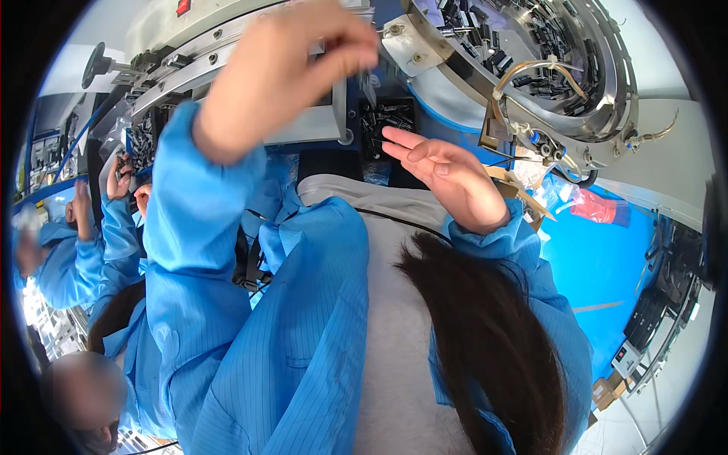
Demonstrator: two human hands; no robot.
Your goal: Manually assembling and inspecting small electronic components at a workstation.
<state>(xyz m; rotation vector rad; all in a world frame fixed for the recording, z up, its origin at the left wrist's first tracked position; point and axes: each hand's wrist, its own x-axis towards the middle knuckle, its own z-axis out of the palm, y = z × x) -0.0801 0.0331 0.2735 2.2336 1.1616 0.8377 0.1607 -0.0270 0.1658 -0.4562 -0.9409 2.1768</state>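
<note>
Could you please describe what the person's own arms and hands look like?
The left sleeve and right sleeve are long, loose and blue, with fine lines visible on the left one. The left grip and right grip are ungloved hands. The left one is too blurred to tell finer details.

At the far left is one co-worker [64, 265] in blue, with another [144, 371] nearer. A black knob [95, 66] stands out at upper left, below and left of a red switch [183, 7]. At right, a red bag [594, 206] lies on the blue floor [607, 280], above a cardboard box [604, 393].
</note>
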